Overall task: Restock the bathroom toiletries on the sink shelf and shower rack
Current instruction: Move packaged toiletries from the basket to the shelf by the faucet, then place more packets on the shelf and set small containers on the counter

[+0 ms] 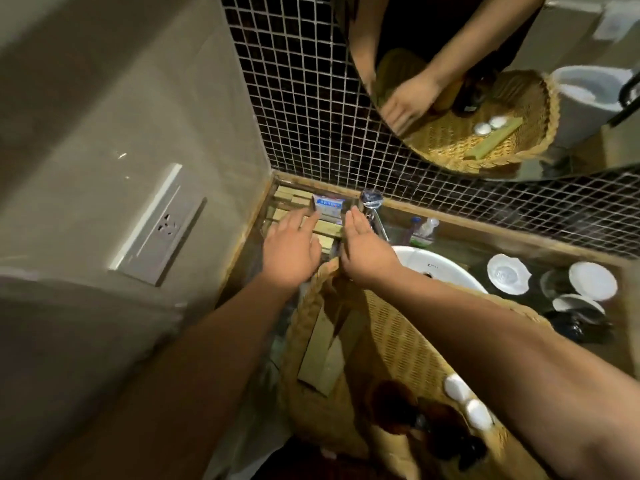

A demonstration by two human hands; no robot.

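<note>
- Dark mosaic tiles (294, 98) back the sink corner; a mirror (571, 36) hangs at 1 o'clock and a socket (162, 225) sits on the grey wall at 9 o'clock.
- At 12 o'clock a wooden tray (267, 211) fills the counter corner, holding tan boxes (291, 197) and one blue-white box (329, 209) at its far side.
- My left hand (292, 251) reaches over the tray with fingers straight and spread. The tips are just beside the blue-white box, but I cannot tell if they touch it.
- My right hand (365, 249) stands edge-on at the tray's 3 o'clock side, fingers straight and together, gripping nothing. The tap (372, 206) is just beyond it.
- The basket (398, 341) sits at 6 o'clock under my forearms, with long boxes (322, 355), white caps (467, 403) and dark bottles (443, 431) inside.
- The basin (436, 268) lies at 3 o'clock from my hands, and white cups (509, 273) stand farther that way.
</note>
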